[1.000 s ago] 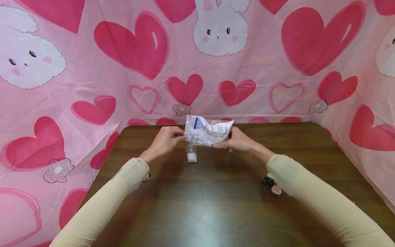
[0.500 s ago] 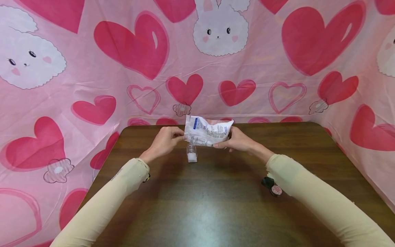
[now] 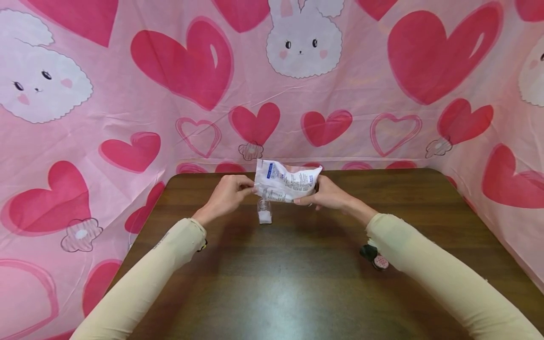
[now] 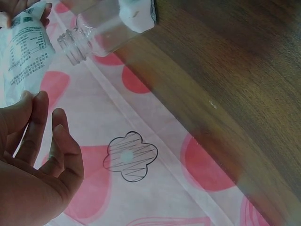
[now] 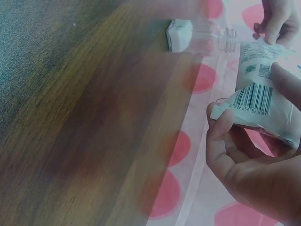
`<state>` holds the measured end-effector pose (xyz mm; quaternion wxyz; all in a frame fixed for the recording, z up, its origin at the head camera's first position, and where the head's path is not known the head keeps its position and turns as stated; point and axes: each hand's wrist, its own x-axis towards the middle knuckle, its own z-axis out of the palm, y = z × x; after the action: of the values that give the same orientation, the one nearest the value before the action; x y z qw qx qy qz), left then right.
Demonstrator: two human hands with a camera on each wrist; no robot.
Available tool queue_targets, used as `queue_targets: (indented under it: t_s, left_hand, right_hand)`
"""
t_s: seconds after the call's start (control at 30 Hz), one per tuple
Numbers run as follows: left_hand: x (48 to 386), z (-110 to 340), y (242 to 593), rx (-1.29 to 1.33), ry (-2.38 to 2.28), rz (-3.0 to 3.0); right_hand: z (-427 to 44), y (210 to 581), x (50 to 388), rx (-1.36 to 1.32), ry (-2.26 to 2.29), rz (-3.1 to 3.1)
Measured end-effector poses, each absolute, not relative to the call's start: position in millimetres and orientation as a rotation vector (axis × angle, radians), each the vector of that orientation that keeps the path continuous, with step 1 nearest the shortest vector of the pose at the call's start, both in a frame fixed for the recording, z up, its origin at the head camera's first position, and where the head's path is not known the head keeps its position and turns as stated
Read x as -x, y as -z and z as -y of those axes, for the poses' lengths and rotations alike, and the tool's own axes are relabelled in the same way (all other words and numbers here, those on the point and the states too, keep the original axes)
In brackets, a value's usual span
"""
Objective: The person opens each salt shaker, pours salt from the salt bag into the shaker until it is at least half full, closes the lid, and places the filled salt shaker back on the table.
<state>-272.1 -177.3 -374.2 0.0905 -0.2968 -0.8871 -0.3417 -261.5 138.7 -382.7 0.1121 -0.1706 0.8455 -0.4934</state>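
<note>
Between both hands a white printed plastic bag (image 3: 287, 182) is held tilted above the table. My left hand (image 3: 229, 192) pinches its left edge between thumb and index finger, the other fingers loosely bent in the left wrist view. My right hand (image 3: 329, 192) grips the bag's other end, where a barcode (image 5: 254, 99) shows in the right wrist view. Below the bag's lower left corner stands a small clear jar (image 3: 264, 212), upright and uncapped, with white material in its lower part. Its threaded neck (image 4: 74, 46) is close to the bag. Whether anything is pouring, I cannot tell.
A black flip cap with a pink perforated disc (image 3: 380, 262) lies on the brown wooden table (image 3: 276, 283), beside the right forearm. Pink cloth (image 3: 293, 94) with hearts and rabbits hangs behind the table and along both sides.
</note>
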Motion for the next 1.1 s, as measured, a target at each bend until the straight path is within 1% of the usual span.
queue_targets:
  t_s: [1.1]
  left_hand:
    - [273.5,175.6,371.7,0.875,0.993,2.648]
  right_hand:
    - [-138.3,382.6,263.4,0.474,1.433,-2.505]
